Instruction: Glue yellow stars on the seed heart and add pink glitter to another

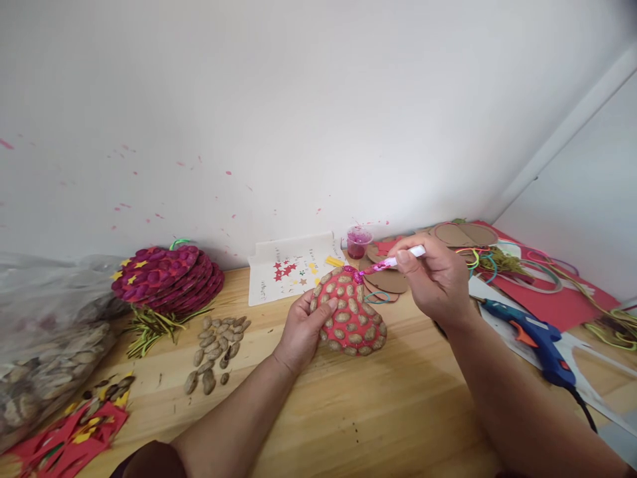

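My left hand [306,325] grips the left side of a gourd-shaped red craft piece [352,312] covered with peanut shells, holding it tilted above the wooden table. Between the fingers of my right hand [430,279] is a white-handled paintbrush [398,259]. Its handle is smeared with pink, and the tip touches the upper end of the piece, where the shells are wet with magenta paint. Most other shells on it are bare tan. Behind it stands a clear plastic cup [358,242] with magenta paint.
At left are a stack of painted craft pieces [166,279], loose peanuts [219,345], a plastic bag of peanuts [54,372] and red scraps [74,431]. A star-covered sheet [269,285] lies behind. A blue glue gun [540,342], cords and red sheets [562,305] are at right.
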Available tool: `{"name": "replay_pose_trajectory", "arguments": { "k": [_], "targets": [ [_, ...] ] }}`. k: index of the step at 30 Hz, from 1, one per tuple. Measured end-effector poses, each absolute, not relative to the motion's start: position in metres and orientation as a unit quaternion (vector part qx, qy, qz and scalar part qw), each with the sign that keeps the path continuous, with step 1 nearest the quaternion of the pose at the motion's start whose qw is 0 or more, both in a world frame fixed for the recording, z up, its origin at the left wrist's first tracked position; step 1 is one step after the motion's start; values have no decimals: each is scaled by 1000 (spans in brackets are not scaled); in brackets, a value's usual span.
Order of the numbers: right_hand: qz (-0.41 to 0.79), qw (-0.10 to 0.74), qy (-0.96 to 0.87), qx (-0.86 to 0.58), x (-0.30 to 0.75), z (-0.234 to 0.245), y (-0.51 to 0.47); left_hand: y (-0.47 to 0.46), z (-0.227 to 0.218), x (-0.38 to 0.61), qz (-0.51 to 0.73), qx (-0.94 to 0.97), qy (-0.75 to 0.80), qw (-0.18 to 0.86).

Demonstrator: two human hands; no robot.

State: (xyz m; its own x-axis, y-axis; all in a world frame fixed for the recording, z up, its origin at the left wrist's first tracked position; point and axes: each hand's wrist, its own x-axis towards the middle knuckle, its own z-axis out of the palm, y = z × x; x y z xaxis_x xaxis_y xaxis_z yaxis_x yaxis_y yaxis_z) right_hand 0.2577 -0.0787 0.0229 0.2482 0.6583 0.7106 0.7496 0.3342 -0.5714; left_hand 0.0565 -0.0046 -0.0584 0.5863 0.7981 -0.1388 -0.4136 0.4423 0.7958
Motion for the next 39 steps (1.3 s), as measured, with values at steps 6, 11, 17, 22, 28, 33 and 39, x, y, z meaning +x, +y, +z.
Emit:
{"name": "replay_pose_trajectory", "arguments": {
  "k": [6, 11, 17, 22, 28, 33, 39],
  "targets": [
    [-51, 517, -641, -565, 257, 25, -79, -5, -59, 57, 374, 371, 262, 809],
    [-79, 528, -641, -552, 256, 22, -77, -5, -58, 57, 372, 370, 259, 811],
    [-96, 520, -647, -549, 254, 21, -75, -4, -60, 57, 373, 373, 258, 810],
    [-59, 559, -611, -558, 255, 21, -76, -4, -61, 57, 373, 374, 253, 811],
    [-7, 583, -587, -561, 258, 21, -71, -3, -60, 55, 375, 367, 258, 812],
    [66, 651, -540, -530, 265, 18, -65, -3, -60, 55, 372, 365, 257, 814],
    [178, 699, -479, -501, 273, 14, -58, -4, -56, 54, 364, 361, 247, 822]
  ]
}}
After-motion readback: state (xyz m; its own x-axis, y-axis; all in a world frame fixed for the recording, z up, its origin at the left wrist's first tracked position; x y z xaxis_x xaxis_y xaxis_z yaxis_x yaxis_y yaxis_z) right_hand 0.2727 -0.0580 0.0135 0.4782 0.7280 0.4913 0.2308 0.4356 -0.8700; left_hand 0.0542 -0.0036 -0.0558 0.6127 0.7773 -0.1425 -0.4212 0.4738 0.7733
